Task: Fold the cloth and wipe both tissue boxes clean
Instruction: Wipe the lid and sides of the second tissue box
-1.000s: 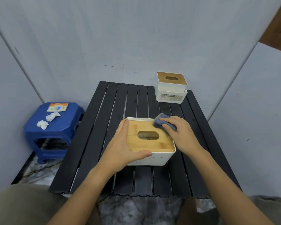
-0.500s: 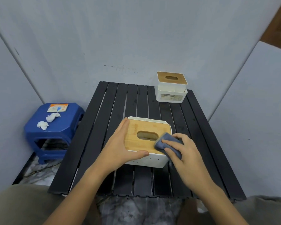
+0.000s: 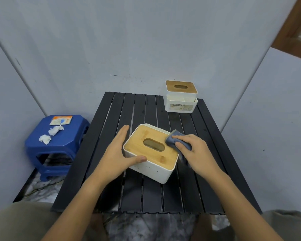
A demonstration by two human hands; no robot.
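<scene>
Near tissue box [image 3: 150, 153] now rotated, long axis diagonal, frame centre on table [image 3: 111, 119]. Left hand [image 3: 117, 155] braces its left side, fingers straight. Right hand [image 3: 195, 152] pinches folded cloth [image 3: 174, 140] at lid's right edge. Second tissue box [image 3: 180, 96] upper right, nearer right hand.

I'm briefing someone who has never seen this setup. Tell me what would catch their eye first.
At the middle of the black slatted table, a white tissue box with a bamboo lid sits turned at an angle; the left hand steadies its near-left corner while the right hand presses a folded blue-grey cloth on the lid's right edge. A second, taller white tissue box with a wooden lid stands at the far right corner. A bright blue plastic stool sits left.
</scene>
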